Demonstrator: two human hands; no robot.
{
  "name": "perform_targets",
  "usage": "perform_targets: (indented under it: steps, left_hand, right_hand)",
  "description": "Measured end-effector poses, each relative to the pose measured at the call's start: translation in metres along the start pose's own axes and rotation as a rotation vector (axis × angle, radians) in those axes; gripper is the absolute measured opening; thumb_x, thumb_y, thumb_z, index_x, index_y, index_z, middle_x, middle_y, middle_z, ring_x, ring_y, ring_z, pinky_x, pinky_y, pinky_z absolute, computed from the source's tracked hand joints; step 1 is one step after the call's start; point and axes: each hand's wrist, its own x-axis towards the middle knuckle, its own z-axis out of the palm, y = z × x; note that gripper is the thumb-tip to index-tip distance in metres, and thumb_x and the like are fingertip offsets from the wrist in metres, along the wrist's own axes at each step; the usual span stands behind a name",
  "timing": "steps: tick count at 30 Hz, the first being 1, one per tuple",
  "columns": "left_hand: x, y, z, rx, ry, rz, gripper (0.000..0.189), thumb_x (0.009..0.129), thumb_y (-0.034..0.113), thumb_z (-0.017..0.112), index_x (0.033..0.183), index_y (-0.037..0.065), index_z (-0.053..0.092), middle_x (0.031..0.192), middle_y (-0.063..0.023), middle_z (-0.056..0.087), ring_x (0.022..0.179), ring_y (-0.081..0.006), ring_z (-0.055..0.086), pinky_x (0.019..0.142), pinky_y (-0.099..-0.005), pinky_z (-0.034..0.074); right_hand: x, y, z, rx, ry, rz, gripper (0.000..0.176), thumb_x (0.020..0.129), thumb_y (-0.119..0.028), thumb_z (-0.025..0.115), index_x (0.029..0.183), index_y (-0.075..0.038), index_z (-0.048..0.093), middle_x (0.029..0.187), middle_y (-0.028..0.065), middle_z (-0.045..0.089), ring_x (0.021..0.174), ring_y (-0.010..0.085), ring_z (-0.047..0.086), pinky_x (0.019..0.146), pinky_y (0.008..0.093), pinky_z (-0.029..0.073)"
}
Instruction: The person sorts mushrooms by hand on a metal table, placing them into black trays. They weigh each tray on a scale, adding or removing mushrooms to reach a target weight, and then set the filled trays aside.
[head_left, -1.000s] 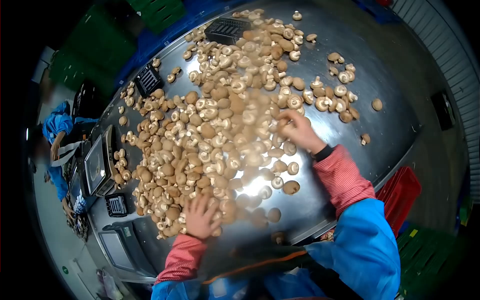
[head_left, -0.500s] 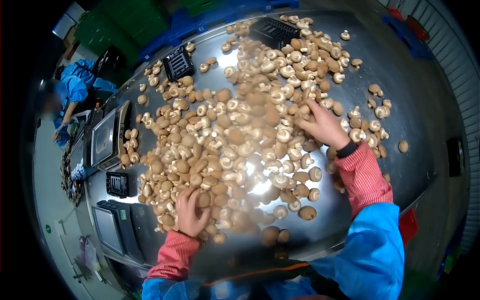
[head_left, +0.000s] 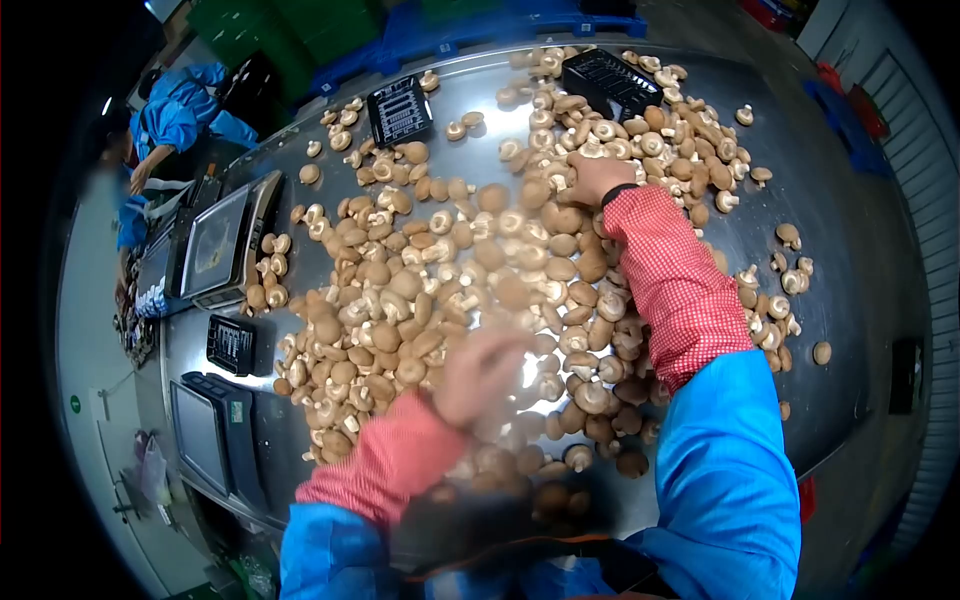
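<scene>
Brown-capped mushrooms with pale stems (head_left: 385,300) lie in a wide heap over the metal table (head_left: 790,390). My left hand (head_left: 480,372) is over the near middle of the heap, smeared by motion, so its fingers cannot be made out. At the far part of the heap, my right hand (head_left: 597,180) reaches down among the mushrooms. Its fingers curl downward and their tips are hidden, so I cannot see whether a mushroom is in them. A black plastic basket (head_left: 612,84) stands tilted among mushrooms just beyond my right hand.
Another black basket (head_left: 400,110) sits at the far left edge. Two scales (head_left: 215,250) and a small black basket (head_left: 231,344) line the left side. A person in blue (head_left: 180,115) works beyond the table. Blue pallets (head_left: 480,30) stand behind it.
My right hand has moved away from me and slightly left, towards the far basket. My left hand has left the near left of the heap and moved right and a little forward. The view has shifted slightly.
</scene>
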Motion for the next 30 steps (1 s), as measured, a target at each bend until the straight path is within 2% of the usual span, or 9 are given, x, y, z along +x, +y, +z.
perform_targets:
  steps: [5,8,12,17,19,21,23,27,30]
  left_hand:
    - [0.139,-0.067,-0.017,0.398,0.33,0.104,0.039,0.086,0.009,0.064,0.125,0.005,0.057,0.117,-0.0148,0.063,0.107,-0.03,0.061,0.09,-0.0365,0.048]
    - [0.178,-0.093,-0.02,0.795,0.215,-0.172,0.056,0.085,0.014,0.065,0.138,0.012,0.047,0.127,-0.0149,0.057,0.12,-0.0327,0.052,0.099,-0.0475,0.042]
    - [0.196,-0.093,-0.026,0.935,0.057,-0.345,0.058,0.084,0.02,0.067,0.139,0.02,0.047,0.134,-0.0132,0.048,0.124,-0.0311,0.049,0.101,-0.051,0.041]
    - [0.188,-0.102,-0.031,0.859,0.158,-0.363,0.062,0.078,0.025,0.075,0.135,0.025,0.049,0.132,-0.0112,0.044,0.125,-0.0314,0.048,0.098,-0.0524,0.043]
    - [0.189,-0.108,-0.031,0.821,0.191,-0.353,0.056,0.077,0.026,0.076,0.127,0.021,0.052,0.131,-0.011,0.044,0.125,-0.032,0.047,0.097,-0.0528,0.043]
    - [0.187,-0.102,-0.026,0.802,0.212,-0.345,0.048,0.078,0.025,0.074,0.12,0.019,0.053,0.128,-0.012,0.047,0.125,-0.0317,0.047,0.095,-0.0525,0.044]
    - [0.188,-0.116,-0.019,0.885,0.201,-0.222,0.04,0.08,0.022,0.072,0.114,0.017,0.053,0.122,-0.0123,0.053,0.12,-0.0312,0.051,0.091,-0.0506,0.045]
    - [0.172,-0.097,-0.019,0.906,0.25,-0.241,0.028,0.083,0.018,0.067,0.107,0.014,0.053,0.107,-0.0118,0.065,0.106,-0.0312,0.061,0.084,-0.0474,0.046]
    - [0.143,-0.088,-0.028,0.715,0.453,-0.019,0.037,0.084,0.016,0.067,0.118,0.012,0.055,0.105,-0.0143,0.066,0.099,-0.0312,0.064,0.084,-0.0446,0.049]
  right_hand:
    - [-0.024,-0.021,0.018,0.087,0.203,-0.208,0.051,0.08,-0.036,0.067,0.127,-0.022,0.055,0.11,0.0152,0.065,0.096,0.0355,0.065,0.08,0.0463,0.054]
    - [-0.042,-0.021,0.02,0.175,0.264,-0.419,0.055,0.076,-0.034,0.07,0.128,-0.022,0.055,0.117,0.0159,0.059,0.104,0.0337,0.062,0.078,0.0463,0.054]
    - [-0.08,-0.023,0.019,0.251,0.329,-0.403,0.056,0.075,-0.039,0.069,0.127,-0.021,0.056,0.105,0.0158,0.061,0.086,0.0336,0.067,0.071,0.0442,0.053]
    - [-0.166,0.0,0.033,0.921,0.148,-0.414,0.065,0.077,-0.029,0.074,0.132,-0.004,0.051,0.121,0.015,0.059,0.113,0.0258,0.058,0.097,0.036,0.045]
    - [-0.228,0.007,0.023,0.983,-0.005,-0.249,0.071,0.076,-0.023,0.078,0.135,0.0,0.047,0.121,0.0131,0.058,0.116,0.0223,0.055,0.1,0.0345,0.042]
    - [-0.285,0.032,0.064,0.921,0.184,-0.307,0.059,0.08,-0.021,0.075,0.129,0.0,0.051,0.11,0.0073,0.059,0.102,0.0182,0.058,0.091,0.0324,0.047]
    - [-0.36,0.043,0.062,1.203,-0.097,-0.017,0.056,0.079,-0.017,0.075,0.127,-0.001,0.051,0.11,0.0053,0.059,0.101,0.0172,0.056,0.09,0.0312,0.046]
    - [-0.506,0.057,0.075,1.459,-0.144,0.278,0.044,0.08,-0.008,0.069,0.122,-0.004,0.054,0.111,0.0027,0.058,0.101,0.0138,0.054,0.091,0.0293,0.044]
    - [-0.606,0.06,0.109,1.525,-0.079,0.358,0.037,0.081,-0.005,0.063,0.118,-0.005,0.058,0.111,0.0016,0.058,0.102,0.0136,0.053,0.092,0.028,0.043]
